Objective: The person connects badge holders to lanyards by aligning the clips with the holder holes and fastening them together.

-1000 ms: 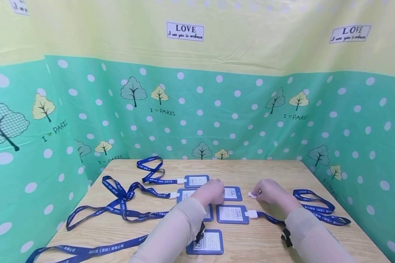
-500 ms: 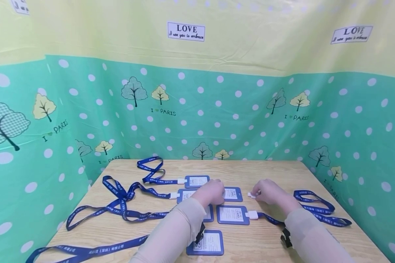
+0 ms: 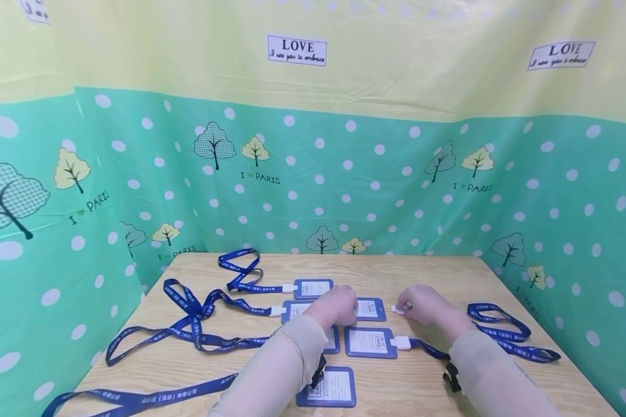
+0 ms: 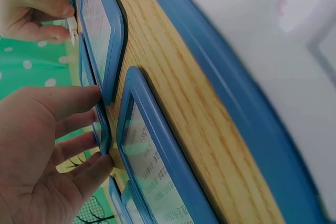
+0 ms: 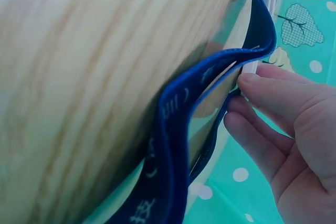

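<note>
Near the middle of the table, my left hand (image 3: 336, 307) grips the left end of a blue-framed ID card holder (image 3: 371, 310); the fingers cover that end. In the left wrist view my left hand (image 4: 47, 150) has thumb and fingers at the holder's edge (image 4: 105, 129). To the right, my right hand (image 3: 426, 304) pinches a small white lanyard clip (image 3: 397, 310), apart from the holder's slotted end. The clip's blue strap is partly hidden by the right arm. In the right wrist view, my right hand (image 5: 294, 124) has thumb and fingers on the white clip (image 5: 250, 67).
Below lies another card holder (image 3: 370, 342) joined to a white clip (image 3: 403, 343) with a strap running right. Several holders with blue lanyards (image 3: 188, 315) spread over the left side. A looped lanyard (image 3: 501, 330) lies at the right. A patterned curtain (image 3: 271, 202) surrounds the wooden table (image 3: 422, 266).
</note>
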### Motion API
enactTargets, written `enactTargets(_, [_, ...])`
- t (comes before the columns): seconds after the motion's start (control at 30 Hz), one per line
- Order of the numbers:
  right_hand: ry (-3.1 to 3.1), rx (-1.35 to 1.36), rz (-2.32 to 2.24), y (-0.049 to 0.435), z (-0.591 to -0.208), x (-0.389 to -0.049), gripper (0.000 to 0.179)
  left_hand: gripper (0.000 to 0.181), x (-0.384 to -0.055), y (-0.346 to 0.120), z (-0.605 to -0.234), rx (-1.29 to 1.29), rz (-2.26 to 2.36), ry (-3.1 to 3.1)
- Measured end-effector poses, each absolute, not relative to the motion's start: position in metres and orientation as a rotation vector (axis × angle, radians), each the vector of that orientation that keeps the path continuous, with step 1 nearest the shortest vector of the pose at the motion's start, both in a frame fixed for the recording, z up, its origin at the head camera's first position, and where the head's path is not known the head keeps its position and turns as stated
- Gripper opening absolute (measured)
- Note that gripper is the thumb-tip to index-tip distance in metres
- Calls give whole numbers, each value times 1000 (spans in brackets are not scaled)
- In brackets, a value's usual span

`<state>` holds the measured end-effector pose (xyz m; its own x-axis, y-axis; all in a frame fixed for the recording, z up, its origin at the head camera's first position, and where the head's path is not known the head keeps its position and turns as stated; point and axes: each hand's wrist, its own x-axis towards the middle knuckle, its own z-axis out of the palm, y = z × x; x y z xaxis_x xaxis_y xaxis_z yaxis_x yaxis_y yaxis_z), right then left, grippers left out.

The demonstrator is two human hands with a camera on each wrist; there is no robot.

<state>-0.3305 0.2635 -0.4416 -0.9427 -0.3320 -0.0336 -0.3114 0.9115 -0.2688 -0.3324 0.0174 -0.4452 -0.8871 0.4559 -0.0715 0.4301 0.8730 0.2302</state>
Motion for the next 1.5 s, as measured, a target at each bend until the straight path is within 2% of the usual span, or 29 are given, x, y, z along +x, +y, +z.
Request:
enactTargets(0.3, [3007, -536, -385, 263, -441, -331, 19, 7, -334, 16, -445, 724, 311, 2919])
enactTargets(0.47, [3010, -538, -377, 261, -441, -331, 20, 5, -333, 16, -444, 736, 299, 2915])
enactTargets(0.9, [3004, -555, -371, 254, -439, -333, 18, 5, -331, 15, -442, 732, 286, 2922])
enactTargets(1.1, [3009, -576, -349, 254, -440, -337, 17, 11, -334, 16, -442, 751, 247, 2929])
enactTargets(1.33, [2998, -577, -349, 252, -439, -338, 17, 4, -335, 16, -443, 765, 251, 2920])
enactTargets(1.5, [2991, -580, -342, 250, -437, -337, 18, 8, -335, 16, -443, 764, 243, 2924])
